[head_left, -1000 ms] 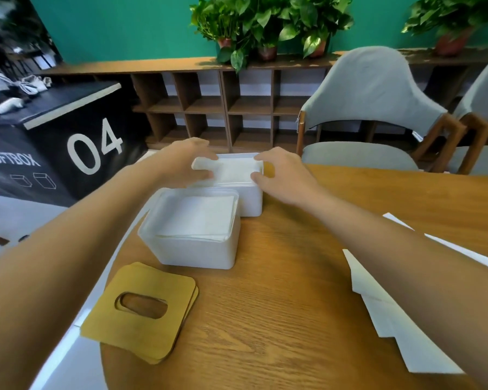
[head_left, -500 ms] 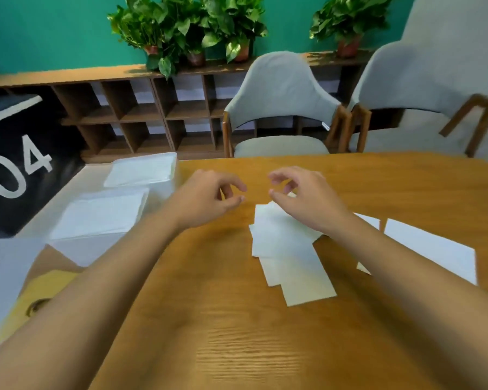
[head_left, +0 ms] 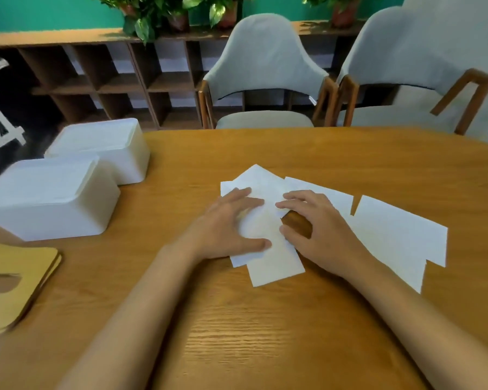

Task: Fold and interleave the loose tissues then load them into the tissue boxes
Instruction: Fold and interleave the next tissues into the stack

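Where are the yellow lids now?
Head view, far left: the lids lie stacked on the table, just in front of the nearer tissue box.

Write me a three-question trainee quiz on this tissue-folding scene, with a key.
1. How many white tissue boxes stand on the table?
2. True or false: the wooden lids lie stacked on the table, off the boxes.
3. The left hand rests on: A) a box; B) the loose tissues; C) the lids.
Key: 1 two; 2 true; 3 B.
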`<action>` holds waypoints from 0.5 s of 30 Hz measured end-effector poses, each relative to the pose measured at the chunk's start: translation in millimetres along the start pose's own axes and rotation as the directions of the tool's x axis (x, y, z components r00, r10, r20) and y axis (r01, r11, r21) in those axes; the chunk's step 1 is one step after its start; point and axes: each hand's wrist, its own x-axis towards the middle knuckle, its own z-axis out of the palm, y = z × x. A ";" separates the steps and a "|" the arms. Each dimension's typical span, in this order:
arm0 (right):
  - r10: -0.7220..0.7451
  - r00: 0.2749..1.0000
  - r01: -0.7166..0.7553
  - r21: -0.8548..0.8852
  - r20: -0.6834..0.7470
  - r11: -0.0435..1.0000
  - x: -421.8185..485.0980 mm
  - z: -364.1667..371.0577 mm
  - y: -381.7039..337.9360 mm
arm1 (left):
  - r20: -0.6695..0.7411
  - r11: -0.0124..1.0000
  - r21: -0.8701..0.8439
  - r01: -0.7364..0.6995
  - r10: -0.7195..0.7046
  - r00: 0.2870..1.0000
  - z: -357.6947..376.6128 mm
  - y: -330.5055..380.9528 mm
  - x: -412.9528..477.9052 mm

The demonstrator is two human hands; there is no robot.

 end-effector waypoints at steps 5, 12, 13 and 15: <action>-0.006 0.999 0.006 0.010 -0.053 1.000 0.8 5.8 4.2 | -0.109 0.998 -0.009 -0.057 0.055 0.992 4.5 -8.7 -6.9; -0.022 0.992 0.013 -0.075 -0.122 0.997 2.9 5.1 10.3 | -0.090 0.993 0.065 -0.101 0.106 0.990 -4.5 -24.7 -9.4; -0.042 0.992 0.033 -0.076 -0.118 0.997 2.3 5.2 9.6 | -0.084 0.990 0.082 -0.110 0.117 0.990 -4.0 -23.8 -9.5; -0.078 0.991 0.070 -0.072 -0.109 0.995 1.0 4.8 7.6 | -0.083 0.987 0.091 -0.130 0.138 0.987 -1.8 -21.2 -10.6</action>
